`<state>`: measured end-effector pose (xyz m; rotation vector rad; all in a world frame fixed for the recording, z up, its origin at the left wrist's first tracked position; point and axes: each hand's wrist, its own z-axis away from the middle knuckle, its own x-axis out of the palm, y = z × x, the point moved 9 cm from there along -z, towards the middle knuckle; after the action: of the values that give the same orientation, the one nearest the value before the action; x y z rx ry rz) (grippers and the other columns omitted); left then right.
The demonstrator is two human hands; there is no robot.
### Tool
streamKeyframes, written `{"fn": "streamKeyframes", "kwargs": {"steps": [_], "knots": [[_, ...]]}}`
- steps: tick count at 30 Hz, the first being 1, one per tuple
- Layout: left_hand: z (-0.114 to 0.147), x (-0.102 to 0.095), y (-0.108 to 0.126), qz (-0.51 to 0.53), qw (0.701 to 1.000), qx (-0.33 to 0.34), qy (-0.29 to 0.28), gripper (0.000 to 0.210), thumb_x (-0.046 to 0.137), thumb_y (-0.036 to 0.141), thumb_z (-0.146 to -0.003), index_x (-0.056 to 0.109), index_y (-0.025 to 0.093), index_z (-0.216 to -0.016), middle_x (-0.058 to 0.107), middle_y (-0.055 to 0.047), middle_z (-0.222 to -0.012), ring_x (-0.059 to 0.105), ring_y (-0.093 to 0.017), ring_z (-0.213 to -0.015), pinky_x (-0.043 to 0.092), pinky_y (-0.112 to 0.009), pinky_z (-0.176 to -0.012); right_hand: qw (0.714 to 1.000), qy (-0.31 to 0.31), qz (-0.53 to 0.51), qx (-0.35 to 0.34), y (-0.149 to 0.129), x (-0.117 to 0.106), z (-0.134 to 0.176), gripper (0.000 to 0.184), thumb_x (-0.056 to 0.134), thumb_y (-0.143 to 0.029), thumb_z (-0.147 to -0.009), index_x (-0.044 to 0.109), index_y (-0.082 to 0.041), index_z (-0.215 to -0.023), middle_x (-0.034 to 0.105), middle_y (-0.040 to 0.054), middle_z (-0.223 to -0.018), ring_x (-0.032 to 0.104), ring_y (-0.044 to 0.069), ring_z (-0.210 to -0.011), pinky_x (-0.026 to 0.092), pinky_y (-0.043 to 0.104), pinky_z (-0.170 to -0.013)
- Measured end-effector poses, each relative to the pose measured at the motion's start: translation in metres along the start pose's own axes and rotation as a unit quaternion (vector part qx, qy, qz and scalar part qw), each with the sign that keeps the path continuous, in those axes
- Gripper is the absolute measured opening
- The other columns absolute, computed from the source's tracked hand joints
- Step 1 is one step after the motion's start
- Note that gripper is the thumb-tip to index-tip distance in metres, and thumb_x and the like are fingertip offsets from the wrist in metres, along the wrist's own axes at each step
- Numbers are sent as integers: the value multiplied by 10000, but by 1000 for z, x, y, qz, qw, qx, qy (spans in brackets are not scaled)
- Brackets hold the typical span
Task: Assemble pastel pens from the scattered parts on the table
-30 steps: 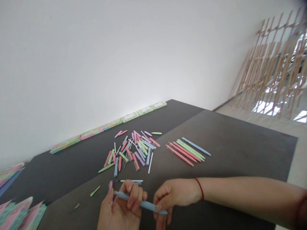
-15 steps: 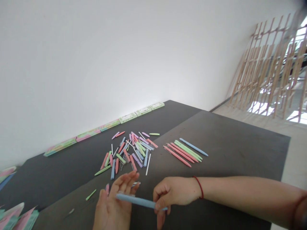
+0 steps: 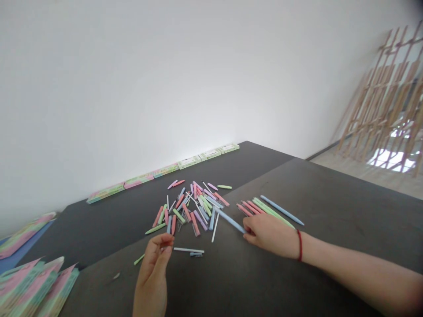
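Note:
My right hand (image 3: 269, 235) grips a light blue pen (image 3: 231, 220) by one end; its other end points left toward the pile. Just beyond that hand lies a row of pens: several red pens (image 3: 246, 208), green pens (image 3: 271, 212) and a blue pen (image 3: 282, 210). My left hand (image 3: 153, 273) is closed in a pinch near the pile's front edge. Whether anything sits between its fingertips is hidden. A white thin tube (image 3: 189, 250) and a small blue-grey clip piece (image 3: 196, 254) are to the right of its fingers.
A pile of loose coloured pen parts (image 3: 194, 207) spreads over the dark table (image 3: 224, 286). Flat printed boxes (image 3: 167, 169) line the wall. Pink and green packets (image 3: 42, 286) stand at the lower left. Wooden racks (image 3: 393, 97) lean at the far right.
My right hand has carried the blue pen away from my left palm, forward and right to beside the pen row. My left hand has gone from open to pinched. The view has shifted slightly.

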<state>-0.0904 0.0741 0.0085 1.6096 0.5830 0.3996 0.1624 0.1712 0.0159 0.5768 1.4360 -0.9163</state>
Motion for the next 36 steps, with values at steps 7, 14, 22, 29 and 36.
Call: {"fn": "streamKeyframes", "kwargs": {"steps": [7,14,22,29,36], "knots": [[-2,9,-13,28,998,-21,-57,216,590,353,-739,594,220,-909,584,5,-882,507,-193,-913,361,-279,-817,997,-28,69,11,6,5,-2,209,559,-261,-787,692,-103,-824,689,152,-867,616,264,-937,422,321,-839],[12,30,-19,13,993,-60,-96,200,593,355,-701,604,212,-840,599,8,-794,526,-196,-828,378,-293,-771,994,-23,108,22,9,7,-1,220,607,-295,-774,685,-113,-868,689,158,-863,632,277,-923,448,344,-820],[28,53,-35,-47,973,-61,-217,150,549,331,-763,600,220,-850,622,-4,-834,564,-204,-874,418,-325,-826,996,17,85,-17,-13,12,-1,246,587,-241,-790,578,-150,-1018,681,109,-839,660,249,-786,463,298,-639],[48,68,-18,-196,941,38,-273,94,481,251,-779,564,226,-818,599,-20,-808,552,-207,-802,419,-319,-760,992,2,128,12,-5,19,-7,229,431,-76,-831,620,-138,-947,679,132,-882,661,231,-769,472,301,-647],[64,84,-3,-300,873,227,-311,121,415,130,-767,495,220,-761,581,-34,-776,536,-194,-740,404,-315,-697,985,81,151,-21,9,2,-12,377,340,15,-820,624,-55,-1059,540,232,-1230,502,263,-1177,391,416,-975]]}}
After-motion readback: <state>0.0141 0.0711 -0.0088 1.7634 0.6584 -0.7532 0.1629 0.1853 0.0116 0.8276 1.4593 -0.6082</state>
